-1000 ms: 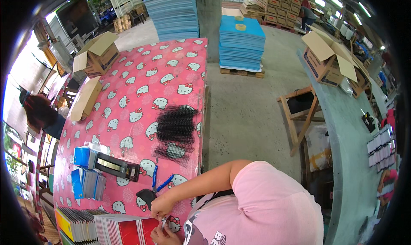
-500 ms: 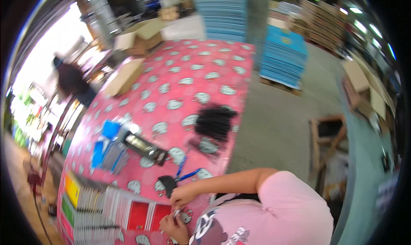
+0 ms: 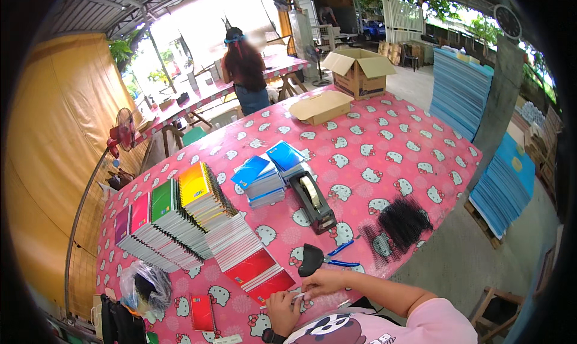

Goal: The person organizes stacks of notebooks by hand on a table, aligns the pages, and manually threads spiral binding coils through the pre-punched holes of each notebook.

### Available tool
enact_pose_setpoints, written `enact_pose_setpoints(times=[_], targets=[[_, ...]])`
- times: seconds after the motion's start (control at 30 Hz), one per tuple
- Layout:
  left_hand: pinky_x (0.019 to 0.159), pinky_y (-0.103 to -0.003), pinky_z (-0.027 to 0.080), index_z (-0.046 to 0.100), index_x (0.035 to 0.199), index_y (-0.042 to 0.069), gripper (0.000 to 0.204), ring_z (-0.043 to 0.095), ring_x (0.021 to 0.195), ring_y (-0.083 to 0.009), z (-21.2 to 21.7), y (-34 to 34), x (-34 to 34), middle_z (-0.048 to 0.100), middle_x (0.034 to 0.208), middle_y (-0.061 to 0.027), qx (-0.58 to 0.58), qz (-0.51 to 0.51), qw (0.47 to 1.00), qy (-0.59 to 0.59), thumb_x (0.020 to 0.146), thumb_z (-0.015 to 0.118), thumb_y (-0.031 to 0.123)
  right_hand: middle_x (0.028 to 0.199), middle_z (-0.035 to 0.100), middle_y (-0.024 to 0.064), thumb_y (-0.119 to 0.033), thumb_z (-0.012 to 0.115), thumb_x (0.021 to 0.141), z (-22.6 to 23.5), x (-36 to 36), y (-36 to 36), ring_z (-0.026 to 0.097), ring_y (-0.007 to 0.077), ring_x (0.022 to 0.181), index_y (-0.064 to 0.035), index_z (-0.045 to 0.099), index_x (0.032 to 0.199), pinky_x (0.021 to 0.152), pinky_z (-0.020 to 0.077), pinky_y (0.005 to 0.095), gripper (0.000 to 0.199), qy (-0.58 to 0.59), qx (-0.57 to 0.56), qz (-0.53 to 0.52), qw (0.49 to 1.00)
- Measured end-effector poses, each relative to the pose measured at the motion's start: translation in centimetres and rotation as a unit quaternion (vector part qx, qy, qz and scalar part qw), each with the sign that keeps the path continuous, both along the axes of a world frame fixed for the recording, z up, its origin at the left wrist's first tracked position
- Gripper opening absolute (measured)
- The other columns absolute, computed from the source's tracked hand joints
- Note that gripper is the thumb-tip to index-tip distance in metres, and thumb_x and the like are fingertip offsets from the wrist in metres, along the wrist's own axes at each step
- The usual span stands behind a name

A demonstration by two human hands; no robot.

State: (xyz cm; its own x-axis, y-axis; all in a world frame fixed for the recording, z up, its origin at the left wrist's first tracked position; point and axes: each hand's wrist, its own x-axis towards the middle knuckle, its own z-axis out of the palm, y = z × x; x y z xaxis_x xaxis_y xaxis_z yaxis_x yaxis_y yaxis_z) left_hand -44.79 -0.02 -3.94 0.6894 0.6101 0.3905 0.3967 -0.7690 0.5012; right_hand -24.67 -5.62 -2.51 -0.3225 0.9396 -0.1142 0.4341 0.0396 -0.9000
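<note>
My left hand (image 3: 282,313), with a dark watch at the wrist, is closed at the table's near edge, right by the fanned row of red spiral notebooks (image 3: 251,266). Its fingers meet those of my right hand (image 3: 324,282), also closed. A small whitish piece shows between them, too small to name. Just beyond my right hand lie blue-handled pliers (image 3: 344,262) and a black rounded object (image 3: 310,260). A single red notebook (image 3: 202,313) rests to the left of my left hand.
Stacked spiral notebooks (image 3: 171,221) stand left, beside small blue notebooks (image 3: 259,178) and a tape dispenser (image 3: 314,202). Black binding coils (image 3: 396,227) lie right. A clear plastic bag (image 3: 144,287) sits near left. Cardboard boxes (image 3: 359,73) are at the far end; a person (image 3: 243,70) stands beyond.
The view has swung left, bringing the yellow curtain, the fan and the plastic bag into sight. My hands stay together beside the red notebooks.
</note>
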Motion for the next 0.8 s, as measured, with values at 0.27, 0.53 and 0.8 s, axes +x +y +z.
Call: enact_pose_setpoints(times=[0.27, 0.53, 0.8], targets=[[0.073, -0.038, 0.035, 0.065, 0.086, 0.012, 0.018, 0.05, 0.084, -0.0234, -0.5, 0.0, 0.7, 0.054, 0.082, -0.0039, 0.011, 0.004, 1.0, -0.013, 0.071, 0.069, 0.021, 0.086, 0.048, 0.013, -0.016, 0.057, 0.085, -1.8, 0.3, 0.3, 0.054, 0.0302, 0.081, -0.0045, 0.057, 0.103, 0.071, 0.0424, 0.0392, 0.021, -0.159, 0.062, 0.035, 0.985], [0.072, -0.038, 0.034, 0.064, 0.088, 0.012, 0.023, 0.05, 0.082, -0.0234, 0.0, -0.1, 1.3, 0.055, 0.081, -0.0046, -0.006, -0.002, 1.0, -0.022, 0.068, 0.071, 0.018, 0.086, 0.059, 0.0164, -0.014, 0.058, 0.085, 0.6, 0.3, 0.7, 0.061, 0.0315, 0.082, -0.0108, 0.043, 0.131, 0.072, 0.0459, 0.0405, 0.049, -0.103, 0.033, 0.019, 0.994], [0.073, -0.038, 0.034, 0.063, 0.091, 0.012, 0.026, 0.051, 0.084, -0.0234, -0.4, -0.1, 1.4, 0.054, 0.083, -0.0047, 0.004, -0.006, 1.0, 0.005, 0.068, 0.07, 0.021, 0.087, 0.061, 0.016, -0.02, 0.061, 0.085, -0.7, 0.2, 0.8, 0.062, 0.0262, 0.08, -0.0073, 0.038, 0.134, 0.069, 0.0465, 0.0371, 0.056, -0.027, 0.028, 0.014, 0.999]])
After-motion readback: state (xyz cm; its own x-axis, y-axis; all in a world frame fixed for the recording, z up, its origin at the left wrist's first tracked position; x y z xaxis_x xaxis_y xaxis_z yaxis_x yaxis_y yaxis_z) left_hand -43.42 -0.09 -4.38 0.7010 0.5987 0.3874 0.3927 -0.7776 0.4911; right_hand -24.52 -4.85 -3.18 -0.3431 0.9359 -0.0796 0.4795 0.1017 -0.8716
